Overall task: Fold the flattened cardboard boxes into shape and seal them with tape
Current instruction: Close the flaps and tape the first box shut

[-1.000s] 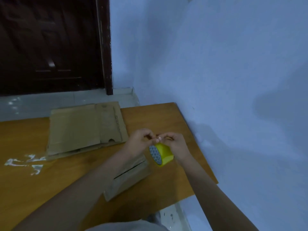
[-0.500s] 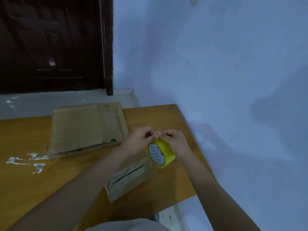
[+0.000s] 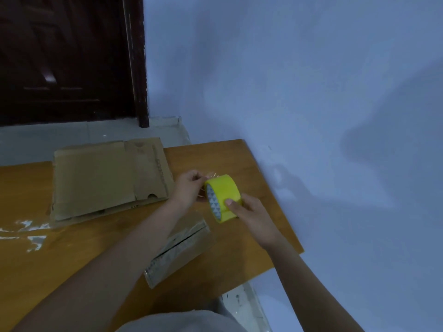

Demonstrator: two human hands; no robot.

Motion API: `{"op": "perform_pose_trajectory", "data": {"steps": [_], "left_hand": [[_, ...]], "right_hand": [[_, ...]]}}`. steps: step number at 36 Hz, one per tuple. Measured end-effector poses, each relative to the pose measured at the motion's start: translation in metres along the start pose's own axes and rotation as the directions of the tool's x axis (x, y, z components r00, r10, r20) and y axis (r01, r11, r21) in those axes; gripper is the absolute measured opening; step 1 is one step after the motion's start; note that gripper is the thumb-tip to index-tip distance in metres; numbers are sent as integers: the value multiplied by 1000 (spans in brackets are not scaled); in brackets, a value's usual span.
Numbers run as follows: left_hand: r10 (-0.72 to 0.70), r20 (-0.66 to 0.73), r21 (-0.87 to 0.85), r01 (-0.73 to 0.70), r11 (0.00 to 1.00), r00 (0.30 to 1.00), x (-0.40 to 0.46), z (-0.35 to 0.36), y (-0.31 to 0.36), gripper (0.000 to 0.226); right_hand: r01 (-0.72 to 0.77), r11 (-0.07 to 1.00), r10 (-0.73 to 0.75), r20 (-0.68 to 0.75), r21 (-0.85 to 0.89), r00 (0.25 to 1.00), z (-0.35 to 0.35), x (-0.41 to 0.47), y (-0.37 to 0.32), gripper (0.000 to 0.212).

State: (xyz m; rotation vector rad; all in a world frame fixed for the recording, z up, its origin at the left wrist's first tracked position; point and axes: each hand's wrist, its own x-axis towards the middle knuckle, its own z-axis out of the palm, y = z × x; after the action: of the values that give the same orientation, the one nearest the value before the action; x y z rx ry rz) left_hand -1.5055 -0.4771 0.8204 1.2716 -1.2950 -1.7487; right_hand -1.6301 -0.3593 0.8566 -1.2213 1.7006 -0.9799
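Note:
A yellow tape roll point(image 3: 224, 196) is held above the wooden table point(image 3: 72, 255). My right hand point(image 3: 249, 212) grips the roll from the right, thumb on its outer face. My left hand point(image 3: 189, 188) pinches the tape's loose end at the roll's top left edge. Below the hands lies a small folded cardboard box point(image 3: 178, 252) with an open seam along its top, partly hidden by my left forearm. A stack of flattened cardboard boxes point(image 3: 105, 178) lies at the table's far side.
A blue wall point(image 3: 311, 116) runs close along the table's right edge. A dark wooden door point(image 3: 67, 56) stands beyond the table. White scraps or marks point(image 3: 28, 233) lie on the table at the left.
My right hand has slid down from the top of the roll to its lower right side. The roll has turned and risen a little. My left hand still pinches at the tape end.

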Motion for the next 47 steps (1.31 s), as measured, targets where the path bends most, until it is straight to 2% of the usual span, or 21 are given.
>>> {"op": "perform_pose_trajectory", "data": {"steps": [2, 4, 8, 10, 14, 16, 19, 23, 27, 32, 37, 42, 45, 47], "left_hand": [[-57, 45, 3, 57, 998, 997, -1, 0, -1, 27], [-94, 92, 58, 89, 994, 991, -2, 1, -3, 28], [-73, 62, 44, 71, 997, 995, 2, 0, -4, 28], [-45, 37, 32, 44, 999, 998, 4, -3, -2, 28], [-11, 33, 120, 7, 993, 999, 5, -5, -1, 25], [-16, 32, 146, 11, 989, 999, 4, -4, -6, 25], [-63, 8, 115, 62, 991, 998, 2, -2, -16, 24], [-103, -36, 47, 105, 993, 994, 1, -8, -27, 28], [1, -41, 180, 6, 984, 999, -2, -12, -33, 33], [206, -153, 386, -134, 913, 966, -21, -6, -65, 37], [299, -162, 451, -199, 870, 940, -17, -13, -96, 30], [260, -189, 499, -136, 856, 947, 0, -14, -100, 28], [156, -170, 469, -59, 881, 973, 11, -17, -100, 26], [52, -133, 372, 1, 928, 990, 20, -22, -99, 28]], "right_hand": [[15, 994, -18, 33, 111, 999, -4, -4, 0, 37], [26, 985, -30, 22, 168, 999, -8, -5, 2, 41], [-15, 979, 16, -5, 202, 1000, -5, -9, 7, 47], [-75, 983, 73, 14, 168, 997, -5, -13, 9, 43], [-267, 964, 267, 130, -11, 955, -12, -18, 11, 52], [-318, 943, 329, 148, -97, 933, -14, -17, 12, 38], [-293, 942, 317, 148, -162, 937, -12, -20, 15, 32], [-230, 969, 242, 169, -91, 955, -10, -37, 26, 55], [-199, 979, 203, 113, -44, 973, -11, -47, 37, 50], [-202, 979, 200, 90, 14, 976, -1, -57, 46, 41], [-206, 974, 210, 36, -91, 977, 19, -56, 48, 34], [-269, 952, 277, 44, -144, 960, 33, -47, 49, 32], [-315, 943, 321, 44, -110, 946, 31, -43, 49, 32], [-347, 934, 351, 43, -87, 935, 28, -41, 49, 30]]}}
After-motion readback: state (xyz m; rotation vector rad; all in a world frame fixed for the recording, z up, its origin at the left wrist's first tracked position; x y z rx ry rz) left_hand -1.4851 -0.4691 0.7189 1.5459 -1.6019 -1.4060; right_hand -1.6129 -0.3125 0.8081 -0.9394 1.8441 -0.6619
